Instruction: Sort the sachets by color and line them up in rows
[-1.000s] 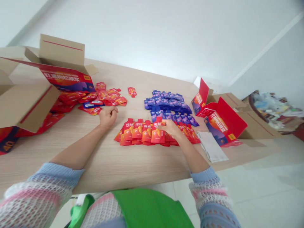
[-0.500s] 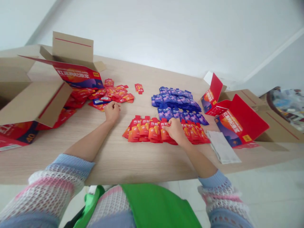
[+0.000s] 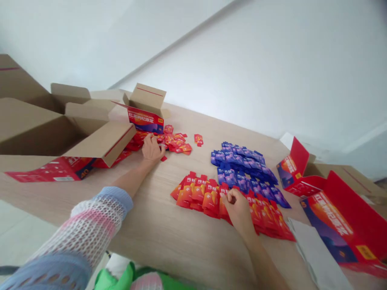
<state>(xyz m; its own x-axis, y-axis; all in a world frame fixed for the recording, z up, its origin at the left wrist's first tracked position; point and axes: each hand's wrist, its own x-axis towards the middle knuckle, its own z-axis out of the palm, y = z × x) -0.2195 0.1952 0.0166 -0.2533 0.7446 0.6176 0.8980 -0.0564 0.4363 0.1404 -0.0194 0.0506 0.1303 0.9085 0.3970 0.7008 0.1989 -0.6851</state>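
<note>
My left hand (image 3: 152,148) reaches to the loose heap of red sachets (image 3: 175,141) spilling from the open cardboard carton (image 3: 99,137); its fingers curl on the sachets at the heap's near edge. My right hand (image 3: 237,205) rests on the overlapping row of red sachets (image 3: 198,193) at the table's front, fingers pinched on one sachet's top. Behind that row lie rows of blue sachets (image 3: 242,165).
A wooden table (image 3: 169,237) carries everything. An open red display box (image 3: 332,209) and a smaller one (image 3: 292,169) stand at the right, with a grey paper sheet (image 3: 317,253) in front. Brown cartons (image 3: 27,121) fill the left. One stray red sachet (image 3: 198,139) lies apart.
My left hand has moved from the bare table forward into the loose red heap. My right hand has stayed on the red row. The head has turned left.
</note>
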